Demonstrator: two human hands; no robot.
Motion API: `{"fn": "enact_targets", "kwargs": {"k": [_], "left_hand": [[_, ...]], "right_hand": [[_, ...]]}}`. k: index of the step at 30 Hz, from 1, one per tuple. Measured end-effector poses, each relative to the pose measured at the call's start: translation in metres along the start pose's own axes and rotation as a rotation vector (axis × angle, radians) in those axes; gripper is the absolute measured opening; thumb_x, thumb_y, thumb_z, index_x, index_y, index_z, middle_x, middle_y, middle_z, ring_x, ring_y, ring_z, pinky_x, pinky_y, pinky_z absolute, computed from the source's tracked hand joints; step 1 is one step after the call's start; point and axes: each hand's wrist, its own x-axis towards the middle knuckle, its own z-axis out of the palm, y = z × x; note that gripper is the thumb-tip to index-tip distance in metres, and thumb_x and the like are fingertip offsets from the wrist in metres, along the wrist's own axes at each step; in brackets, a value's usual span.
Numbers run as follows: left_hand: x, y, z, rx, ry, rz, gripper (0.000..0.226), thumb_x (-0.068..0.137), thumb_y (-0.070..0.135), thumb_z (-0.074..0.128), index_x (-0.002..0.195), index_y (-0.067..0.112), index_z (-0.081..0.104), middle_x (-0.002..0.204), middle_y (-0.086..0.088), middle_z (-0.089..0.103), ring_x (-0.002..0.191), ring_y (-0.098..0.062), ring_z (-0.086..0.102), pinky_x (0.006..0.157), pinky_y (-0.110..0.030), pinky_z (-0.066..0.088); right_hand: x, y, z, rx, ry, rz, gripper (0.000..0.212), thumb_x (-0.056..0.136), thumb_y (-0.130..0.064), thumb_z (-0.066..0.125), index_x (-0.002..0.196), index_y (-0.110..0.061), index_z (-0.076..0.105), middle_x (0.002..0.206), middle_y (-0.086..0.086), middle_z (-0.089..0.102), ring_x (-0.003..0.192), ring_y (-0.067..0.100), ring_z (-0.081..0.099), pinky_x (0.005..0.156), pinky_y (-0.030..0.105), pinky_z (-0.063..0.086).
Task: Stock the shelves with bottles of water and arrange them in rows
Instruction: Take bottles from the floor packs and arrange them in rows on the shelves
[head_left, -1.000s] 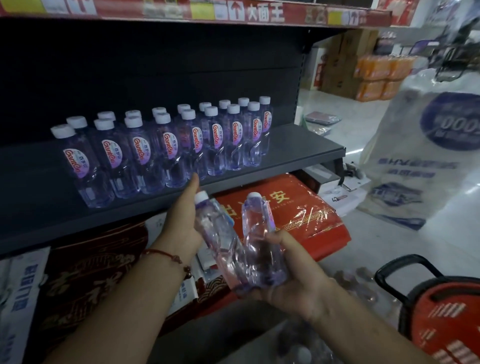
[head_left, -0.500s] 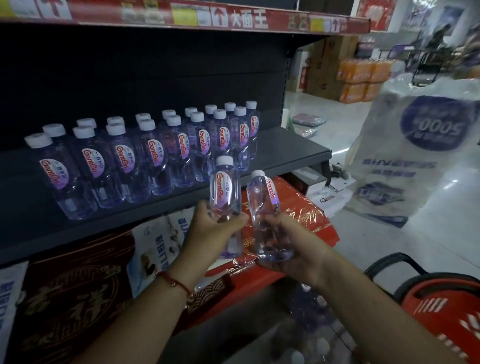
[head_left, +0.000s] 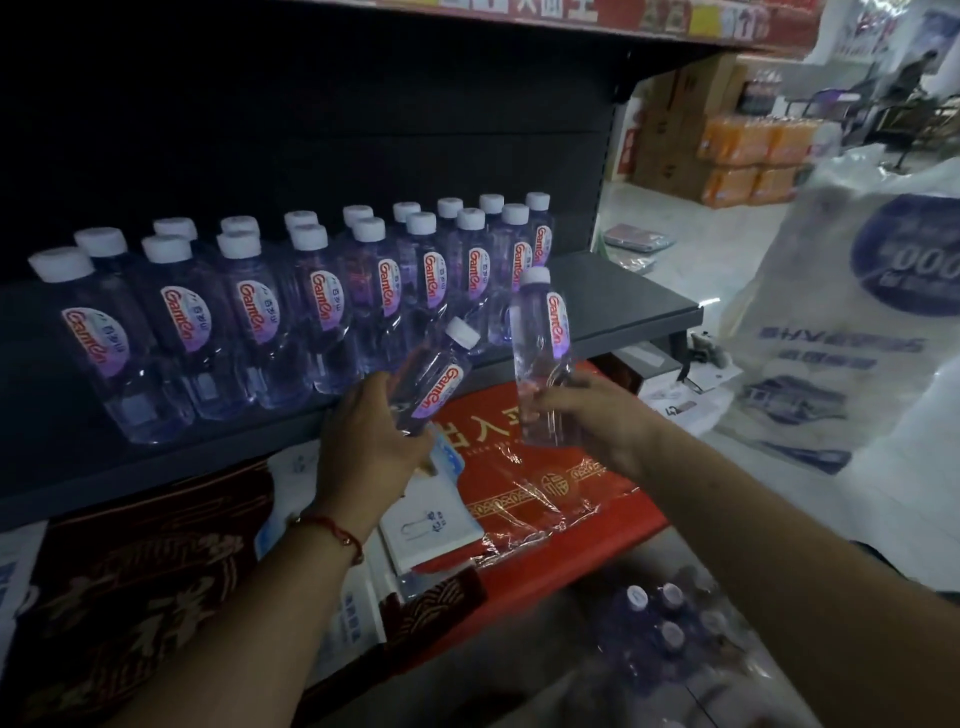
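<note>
A dark grey metal shelf runs across at chest height, and on it stand two rows of clear plastic water bottles with white caps and pink-and-red labels, the rows going from the shelf's left part toward its right end, where a stretch of bare shelf remains.

Just in front of the shelf's front edge, the person's left hand, with a thin red string bracelet at the wrist, has its fingers curled round the lower body of a clear water bottle tilted to the right, its white cap pointing up toward the shelved rows and overlapping the shelf edge. Right beside it, the right hand pinches the lower half of a second clear water bottle held upright, thumb on the near side; its cap reaches above the shelf edge, close to the last bottles of the front row. The two held bottles are near each other but apart.

Below the shelf lies a red plastic-wrapped pack with gold characters, and left of that a dark maroon patterned pack. Low beneath the right forearm sits a shrink-wrapped bundle of more capped bottles. Beyond the shelf's right end stands a big white printed plastic bag, with stacked orange drink packs further back on the floor.
</note>
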Motion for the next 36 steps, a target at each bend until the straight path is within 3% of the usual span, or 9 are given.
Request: {"fn": "enact_targets", "kwargs": {"k": [4,9,13,17,23,27,29,32,36], "left_hand": [[0.006,-0.010,0.007,0.174,0.027,-0.018,0.055,0.071,0.034,0.083,0.116,0.026,0.051,0.120,-0.002,0.064,0.107,-0.028,0.060,0.093,-0.048,0.052],[0.009,-0.010,0.006,0.188,0.034,-0.062,0.051,0.073,0.038,0.080,0.115,0.028,0.051,0.116,0.002,0.068,0.106,-0.025,0.061,0.086,-0.044,0.056],[0.010,-0.008,0.001,0.173,0.035,-0.088,0.052,0.074,0.039,0.081,0.117,0.026,0.053,0.114,0.005,0.071,0.105,-0.022,0.064,0.086,-0.038,0.055],[0.009,-0.005,-0.002,0.162,0.059,-0.088,0.050,0.074,0.040,0.082,0.113,0.026,0.054,0.109,0.006,0.072,0.100,-0.020,0.068,0.086,-0.036,0.056],[0.008,-0.003,-0.004,0.144,0.068,-0.103,0.047,0.076,0.043,0.081,0.111,0.027,0.054,0.103,0.010,0.072,0.092,-0.016,0.069,0.087,-0.040,0.057],[0.009,-0.003,-0.003,0.145,0.076,-0.106,0.045,0.077,0.041,0.081,0.109,0.026,0.054,0.102,0.009,0.072,0.092,-0.015,0.067,0.087,-0.037,0.056],[0.009,-0.004,-0.003,0.145,0.069,-0.107,0.044,0.077,0.041,0.081,0.109,0.026,0.054,0.104,0.008,0.072,0.091,-0.014,0.066,0.083,-0.032,0.054],[0.010,-0.005,-0.004,0.147,0.057,-0.112,0.044,0.077,0.040,0.082,0.108,0.025,0.054,0.103,0.007,0.072,0.090,-0.014,0.066,0.081,-0.031,0.053],[0.009,-0.005,-0.003,0.158,0.059,-0.104,0.044,0.077,0.040,0.082,0.107,0.025,0.054,0.101,0.008,0.072,0.087,-0.011,0.064,0.081,-0.029,0.052]], "right_hand": [[0.042,-0.010,-0.019,-0.126,0.120,-0.069,0.044,0.078,-0.004,0.078,0.120,-0.005,0.065,0.108,0.014,0.073,0.093,0.029,0.072,0.063,0.031,0.059],[0.091,-0.028,-0.042,-0.219,0.238,-0.181,0.041,0.074,0.015,0.074,0.110,0.000,0.064,0.091,0.016,0.070,0.063,0.021,0.068,0.049,0.026,0.054],[0.125,-0.036,-0.051,-0.222,0.299,-0.227,0.038,0.080,0.002,0.078,0.115,-0.004,0.067,0.101,0.012,0.072,0.077,0.022,0.068,0.054,0.027,0.057],[0.139,-0.036,-0.059,-0.179,0.304,-0.250,0.034,0.080,0.001,0.076,0.112,-0.008,0.068,0.090,0.001,0.071,0.073,0.013,0.067,0.057,0.021,0.054],[0.146,-0.031,-0.062,-0.005,0.228,-0.282,0.045,0.076,-0.001,0.078,0.120,-0.003,0.067,0.108,0.013,0.072,0.089,0.022,0.068,0.088,0.037,0.057],[0.154,-0.027,-0.057,-0.090,0.210,-0.320,0.024,0.083,0.006,0.072,0.095,-0.014,0.068,0.082,-0.004,0.074,0.069,0.010,0.070,0.067,0.023,0.056],[0.157,-0.026,-0.053,-0.199,0.238,-0.353,0.027,0.085,0.008,0.070,0.100,-0.015,0.066,0.090,-0.002,0.072,0.073,0.008,0.069,0.068,0.021,0.055],[0.161,-0.023,-0.052,-0.267,0.262,-0.374,0.039,0.084,0.005,0.072,0.120,-0.009,0.062,0.109,0.007,0.069,0.093,0.019,0.067,0.086,0.032,0.056],[0.168,-0.017,-0.048,-0.352,0.345,-0.389,0.041,0.083,-0.005,0.078,0.118,-0.016,0.060,0.112,0.003,0.068,0.105,0.022,0.065,0.095,0.042,0.055]]}}
